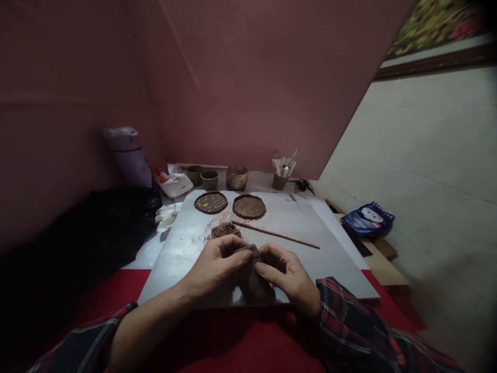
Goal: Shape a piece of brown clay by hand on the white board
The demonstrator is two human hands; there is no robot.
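A lump of brown clay (252,282) is held between my two hands near the front edge of the pale board (178,259). My left hand (223,259) grips its upper left side, the thumb pressed on the clay. On the upper right side, the thumb and fingers of my right hand (285,269) are closed on the same piece. Just beyond my left fingers sits a heap of clay scraps (225,230). A thin brown stick (279,235) slants across the board behind my right hand. Farther back lie two round clay discs with raised rims, one yellow-speckled (210,202), one plain (249,206).
Along the back stand several cups (209,180), a stained pot (236,178) and a holder with brushes and tools (280,178). Left are a white plastic tray (176,184), crumpled tissue (166,217) and a black bag (116,217). A blue packet (367,220) lies right, by the wall.
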